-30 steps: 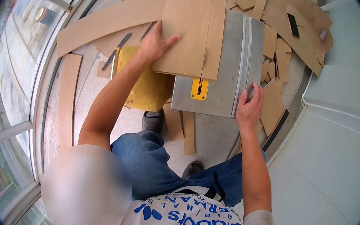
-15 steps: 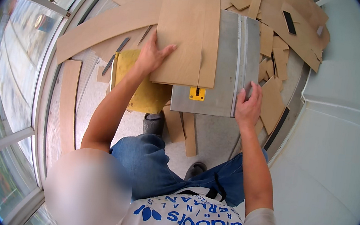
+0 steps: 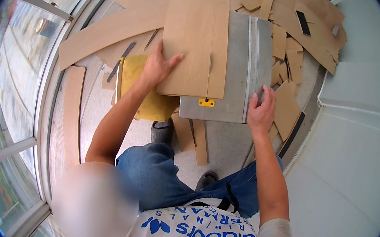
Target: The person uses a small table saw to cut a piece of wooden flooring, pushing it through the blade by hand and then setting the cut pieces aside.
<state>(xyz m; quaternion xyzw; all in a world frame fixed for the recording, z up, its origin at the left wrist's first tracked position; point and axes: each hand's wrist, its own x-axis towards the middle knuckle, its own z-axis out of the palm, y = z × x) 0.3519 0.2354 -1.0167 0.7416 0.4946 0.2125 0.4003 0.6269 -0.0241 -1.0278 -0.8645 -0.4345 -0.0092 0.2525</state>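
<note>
A light-brown plywood board (image 3: 187, 38) lies flat across a grey metal saw table (image 3: 235, 67), overhanging its left side. A thin slit runs lengthwise through the board near its right side. At the board's near edge, a yellow slotted insert (image 3: 206, 103) shows partly in the tabletop; any blade is hidden. My left hand (image 3: 158, 66) grips the board's left edge, thumb on top, some fingers out of sight. On the saw table's right edge rests my right hand (image 3: 261, 111), its fingers curled around the side and its thumb on top.
Below the board at left hangs a yellow panel (image 3: 142, 87). Offcuts (image 3: 289, 90) are heaped on the floor to the right, and long strips (image 3: 73, 114) lie at left. A window frame (image 3: 45, 92) borders the left, a pale wall (image 3: 355, 151) the right.
The board has slid slightly toward me over the saw table, covering more of the yellow insert. My left hand keeps its hold; my right hand stays at the table's edge.
</note>
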